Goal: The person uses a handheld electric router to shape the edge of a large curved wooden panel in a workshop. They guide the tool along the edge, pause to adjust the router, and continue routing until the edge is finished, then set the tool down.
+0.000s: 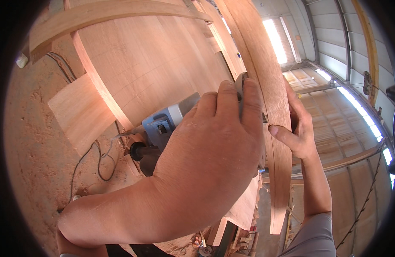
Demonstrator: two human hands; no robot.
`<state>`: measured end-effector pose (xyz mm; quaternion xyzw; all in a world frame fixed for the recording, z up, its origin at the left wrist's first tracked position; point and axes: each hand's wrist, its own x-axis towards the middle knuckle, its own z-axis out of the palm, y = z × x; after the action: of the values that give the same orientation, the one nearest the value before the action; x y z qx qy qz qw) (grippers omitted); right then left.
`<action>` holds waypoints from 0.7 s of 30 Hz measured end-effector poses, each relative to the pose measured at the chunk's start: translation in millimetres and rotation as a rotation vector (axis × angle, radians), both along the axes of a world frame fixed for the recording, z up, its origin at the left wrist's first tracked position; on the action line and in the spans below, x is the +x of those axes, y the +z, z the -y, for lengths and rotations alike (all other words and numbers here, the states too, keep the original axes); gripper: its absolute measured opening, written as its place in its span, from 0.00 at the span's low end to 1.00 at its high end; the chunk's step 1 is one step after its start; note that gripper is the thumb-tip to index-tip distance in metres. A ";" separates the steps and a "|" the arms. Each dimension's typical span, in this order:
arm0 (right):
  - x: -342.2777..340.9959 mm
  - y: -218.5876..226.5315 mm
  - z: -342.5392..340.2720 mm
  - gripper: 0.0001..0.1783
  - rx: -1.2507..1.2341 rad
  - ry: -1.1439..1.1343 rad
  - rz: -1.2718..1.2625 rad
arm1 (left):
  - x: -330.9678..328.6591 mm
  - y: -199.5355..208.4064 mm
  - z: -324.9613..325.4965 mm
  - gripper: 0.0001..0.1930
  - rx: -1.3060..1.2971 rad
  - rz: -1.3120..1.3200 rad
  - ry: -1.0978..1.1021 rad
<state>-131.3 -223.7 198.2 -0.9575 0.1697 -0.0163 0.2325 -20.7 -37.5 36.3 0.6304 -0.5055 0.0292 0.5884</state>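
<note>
My left hand (pixel 210 122) reaches across the middle, palm down, its fingers bent over a blue and grey power tool (pixel 161 128). The hand covers most of the tool, so its exact kind is hidden. A rounded grey part (pixel 239 83) of it shows by my fingertips, close to the face of the board. A black grip (pixel 144 154) sticks out below the blue body. My right hand (pixel 301 128) is closed around the right edge of a long curved wooden board (pixel 268 81), thumb on its near face. A dark line runs lengthwise along the board, which stands nearly upright in view.
A large wooden panel (pixel 150 55) with a curved beam (pixel 107 17) across it fills the upper left. A square wood piece (pixel 81 111) lies on the dusty floor (pixel 34 132) near a dark cord (pixel 73 173). Wooden offcuts (pixel 216 233) lie below my left hand.
</note>
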 end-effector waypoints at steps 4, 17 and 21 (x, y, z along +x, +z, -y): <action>0.3 -2.5 3.4 0.54 -0.066 0.046 0.019 | 5.9 7.9 -9.3 0.63 0.021 -0.115 -0.085; -15.4 2.2 -3.5 0.52 -0.176 -0.123 0.001 | -10.5 30.9 -19.7 0.68 0.303 -0.003 0.005; -16.6 -8.7 3.6 0.52 -0.084 -0.063 0.161 | -10.0 35.0 -17.9 0.67 0.304 0.037 0.015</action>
<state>-147.9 -227.3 189.5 -0.9563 0.1794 -0.1078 0.2043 -30.7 -19.6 71.3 0.7153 -0.5102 -0.0317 0.4765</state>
